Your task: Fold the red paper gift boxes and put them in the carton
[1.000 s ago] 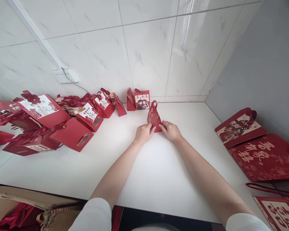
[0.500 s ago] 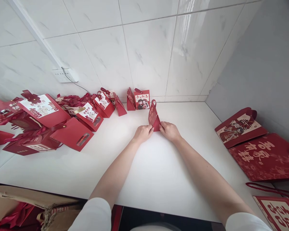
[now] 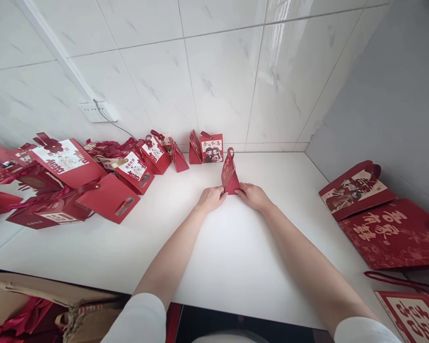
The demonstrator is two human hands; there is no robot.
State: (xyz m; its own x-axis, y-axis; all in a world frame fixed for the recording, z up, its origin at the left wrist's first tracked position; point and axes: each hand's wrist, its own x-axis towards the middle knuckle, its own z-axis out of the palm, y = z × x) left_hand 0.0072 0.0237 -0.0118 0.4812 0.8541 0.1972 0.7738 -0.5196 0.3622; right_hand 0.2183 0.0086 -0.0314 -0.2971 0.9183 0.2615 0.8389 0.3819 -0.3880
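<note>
Box (image 3: pixel 231 181), small and red, stands upright on the white tabletop (image 3: pixel 214 267), well forward of the person and near mid-width. Triangular face toward the viewer; printed panel turned left; ribbon loop (image 3: pixel 230 152) upright at the peak.

Left hand (image 3: pixel 211 198): thumb and fingers closed on the lower left edge of the box. Right hand (image 3: pixel 253 196): same grip, lower right edge. Box held between the two, near its base; hands not touching each other. Both forearms extended, white sleeves (image 3: pixel 137 317) at the elbows.

Behind, near the tiled wall (image 3: pixel 218 85): couple-print box (image 3: pixel 212 148) with a narrow red box (image 3: pixel 195 148) just left of it. Farther left, a pile of red boxes (image 3: pixel 73 174) below a wall socket (image 3: pixel 97 112). Right side: red bag (image 3: pixel 391 233) with pale lettering. Lower left: cardboard carton (image 3: pixel 50 291) containing red items.
</note>
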